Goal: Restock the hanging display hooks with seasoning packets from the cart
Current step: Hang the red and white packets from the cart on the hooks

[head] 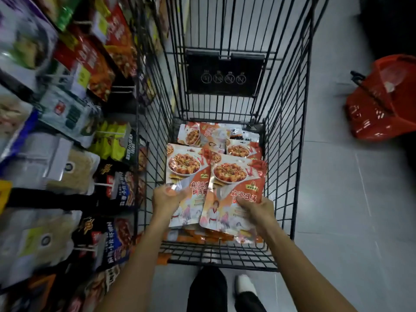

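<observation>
I look down into a black wire cart (pixel 290 154). Both hands are inside it, each holding an orange-and-white seasoning packet with a tofu dish printed on it. My left hand (pixel 167 197) grips the left packet (pixel 184 167) at its lower left edge. Overlapping it lies the right packet (pixel 236 179), which my right hand (pixel 254 209) holds by its lower right side. More of the same packets (pixel 211 136) lie on the cart floor beyond and beneath. The display hooks (pixel 108 184) with hanging packets line the left side.
Shelving on the left is crowded with hanging bags in red, yellow, black and white, close against the cart's left wall. A red plastic basket (pixel 382 97) sits on the grey tiled floor at the right. My feet (pixel 245 287) stand just behind the cart.
</observation>
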The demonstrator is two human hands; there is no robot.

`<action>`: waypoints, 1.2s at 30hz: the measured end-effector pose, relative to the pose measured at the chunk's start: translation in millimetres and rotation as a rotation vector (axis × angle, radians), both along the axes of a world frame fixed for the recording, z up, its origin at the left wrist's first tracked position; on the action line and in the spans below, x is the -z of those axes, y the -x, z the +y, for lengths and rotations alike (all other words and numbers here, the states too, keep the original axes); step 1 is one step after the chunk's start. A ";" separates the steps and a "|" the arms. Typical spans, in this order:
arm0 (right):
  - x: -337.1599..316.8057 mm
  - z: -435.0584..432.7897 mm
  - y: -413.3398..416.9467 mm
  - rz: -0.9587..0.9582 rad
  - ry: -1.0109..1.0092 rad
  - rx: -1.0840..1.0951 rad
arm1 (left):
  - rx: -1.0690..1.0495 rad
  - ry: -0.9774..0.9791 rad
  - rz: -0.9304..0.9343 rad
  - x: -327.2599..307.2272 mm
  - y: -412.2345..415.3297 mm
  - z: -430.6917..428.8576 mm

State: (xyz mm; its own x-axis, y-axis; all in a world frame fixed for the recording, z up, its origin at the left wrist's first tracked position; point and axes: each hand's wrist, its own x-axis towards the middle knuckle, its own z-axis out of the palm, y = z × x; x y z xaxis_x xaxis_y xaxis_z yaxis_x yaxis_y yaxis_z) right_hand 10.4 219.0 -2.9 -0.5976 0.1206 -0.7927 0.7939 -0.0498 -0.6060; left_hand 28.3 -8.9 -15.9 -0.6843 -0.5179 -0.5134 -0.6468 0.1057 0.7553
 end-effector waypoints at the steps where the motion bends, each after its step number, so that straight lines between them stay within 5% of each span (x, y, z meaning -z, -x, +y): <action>1: -15.0 -1.2 5.2 0.037 0.023 -0.033 | -0.030 0.027 0.054 -15.4 -2.7 -5.6; 12: -198.6 -28.8 -2.3 0.505 0.272 -0.535 | -0.397 0.375 0.479 -222.6 -139.6 -30.2; 24: -380.3 -116.0 -181.0 0.816 0.640 -1.065 | -0.850 0.754 0.753 -433.8 -441.5 27.9; 36: -440.9 -196.2 -441.8 0.838 1.025 -1.453 | -1.253 0.897 0.629 -454.1 -720.5 98.0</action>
State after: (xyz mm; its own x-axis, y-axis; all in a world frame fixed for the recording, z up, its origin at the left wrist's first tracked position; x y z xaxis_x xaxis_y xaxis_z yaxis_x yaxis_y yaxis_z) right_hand 452.3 22.9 438.0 -0.0030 -0.9671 0.2542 0.1279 -0.2525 -0.9591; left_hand 748.8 89.1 438.2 0.3843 -0.8282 0.4078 -0.2988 0.3064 0.9038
